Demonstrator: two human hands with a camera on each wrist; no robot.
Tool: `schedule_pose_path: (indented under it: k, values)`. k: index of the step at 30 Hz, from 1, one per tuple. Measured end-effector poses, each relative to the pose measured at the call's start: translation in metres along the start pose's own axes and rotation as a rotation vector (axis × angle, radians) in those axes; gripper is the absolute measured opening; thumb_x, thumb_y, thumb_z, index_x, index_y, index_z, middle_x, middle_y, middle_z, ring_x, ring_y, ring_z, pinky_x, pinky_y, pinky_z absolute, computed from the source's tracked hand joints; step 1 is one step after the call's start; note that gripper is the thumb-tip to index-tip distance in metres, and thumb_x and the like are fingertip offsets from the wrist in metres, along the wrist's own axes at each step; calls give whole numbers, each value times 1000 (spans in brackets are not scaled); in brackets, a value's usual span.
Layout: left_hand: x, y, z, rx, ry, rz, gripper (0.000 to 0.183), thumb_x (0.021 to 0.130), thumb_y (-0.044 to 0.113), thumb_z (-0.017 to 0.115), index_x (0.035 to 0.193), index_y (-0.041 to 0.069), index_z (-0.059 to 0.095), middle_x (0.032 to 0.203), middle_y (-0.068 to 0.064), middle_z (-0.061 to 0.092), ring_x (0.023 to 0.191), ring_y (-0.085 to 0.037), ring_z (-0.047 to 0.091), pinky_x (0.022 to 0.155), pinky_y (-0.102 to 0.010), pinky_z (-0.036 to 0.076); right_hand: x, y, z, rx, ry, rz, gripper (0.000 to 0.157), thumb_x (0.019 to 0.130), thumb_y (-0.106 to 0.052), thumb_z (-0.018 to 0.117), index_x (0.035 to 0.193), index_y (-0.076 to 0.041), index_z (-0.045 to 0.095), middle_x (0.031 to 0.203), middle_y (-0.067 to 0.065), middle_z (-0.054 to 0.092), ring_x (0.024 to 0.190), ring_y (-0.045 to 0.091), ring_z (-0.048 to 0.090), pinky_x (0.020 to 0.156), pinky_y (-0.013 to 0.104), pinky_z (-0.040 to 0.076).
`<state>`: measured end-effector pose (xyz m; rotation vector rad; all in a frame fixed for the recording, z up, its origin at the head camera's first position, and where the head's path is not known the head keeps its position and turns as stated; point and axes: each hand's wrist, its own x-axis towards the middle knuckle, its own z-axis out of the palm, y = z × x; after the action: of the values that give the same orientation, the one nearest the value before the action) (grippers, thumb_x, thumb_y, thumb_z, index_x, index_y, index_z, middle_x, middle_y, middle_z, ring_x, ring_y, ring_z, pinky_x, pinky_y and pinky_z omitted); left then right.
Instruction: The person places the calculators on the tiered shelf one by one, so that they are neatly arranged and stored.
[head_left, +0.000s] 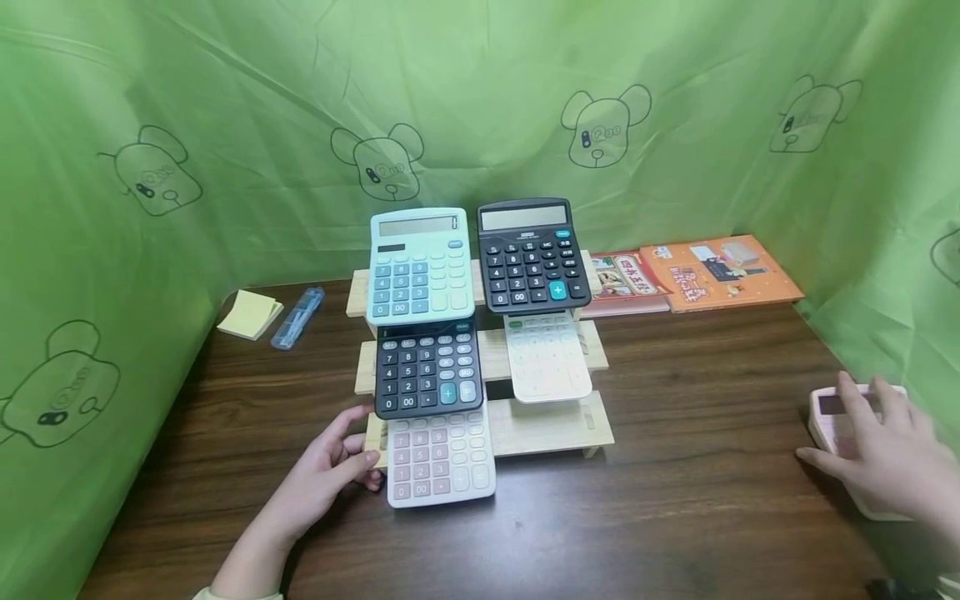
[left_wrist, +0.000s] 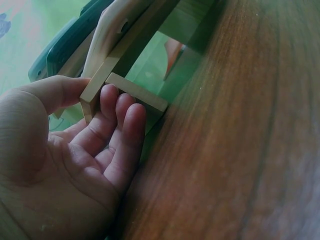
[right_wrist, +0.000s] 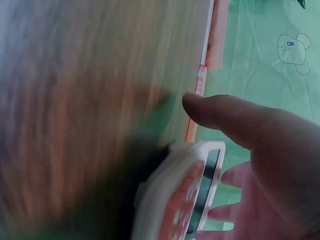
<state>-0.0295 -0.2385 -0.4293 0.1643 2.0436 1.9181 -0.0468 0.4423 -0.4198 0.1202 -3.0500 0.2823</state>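
My left hand (head_left: 330, 462) grips the left end of the lowest tier of a wooden rack (head_left: 540, 425), thumb on top and fingers curled beneath, as the left wrist view shows. Beside its thumb, a white calculator with pink keys (head_left: 441, 458) leans on that tier. Higher up stand a black calculator (head_left: 427, 371), a light blue one (head_left: 420, 267), another black one (head_left: 534, 258) and a white one (head_left: 547, 358). Far to the right, my right hand (head_left: 892, 450) hovers over or touches a pale pink calculator (right_wrist: 172, 200), its fingers spread and the thumb apart from it.
Behind the rack at right lie a red book (head_left: 626, 283) and an orange book (head_left: 723, 271). Yellow sticky notes (head_left: 250, 315) and a blue plastic case (head_left: 297, 318) rest at the left. Green cloth (head_left: 480, 100) walls in the brown table (head_left: 675, 500).
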Motion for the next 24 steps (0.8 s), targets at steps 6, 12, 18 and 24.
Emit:
schedule_pose_path:
  k: [6, 12, 18, 24]
  values:
    - [1, -2, 0, -2, -1, 5, 61, 97, 13, 60, 146, 11, 25, 107, -26, 64, 77, -32, 66, 70, -47, 58, -1, 11, 1, 23, 20, 35, 119, 74, -53, 78, 155, -13, 1, 143, 46, 5, 110, 75, 15, 80, 81, 18]
    - [1, -3, 1, -6, -2, 5, 60, 97, 12, 59, 146, 11, 25, 107, -26, 64, 77, -32, 66, 70, -47, 58, -1, 16, 1, 31, -8, 38, 114, 78, -52, 75, 156, -18, -1, 147, 42, -4, 111, 76, 11, 81, 81, 18]
    - [2, -3, 1, -3, -15, 20, 59, 97, 12, 59, 146, 10, 26, 108, -27, 63, 77, -32, 66, 70, -48, 58, 2, 16, 1, 1, -28, -5, 113, 78, -52, 74, 155, -15, 0, 143, 43, 3, 103, 74, 19, 76, 73, 21]
    - [1, -1, 0, 12, -20, 23, 58, 97, 12, 59, 145, 10, 27, 108, -27, 63, 77, -33, 65, 69, -47, 58, 10, 2, -6, -20, -177, 72, 112, 81, -61, 66, 155, -14, -4, 143, 41, 1, 91, 68, 26, 60, 70, 29]
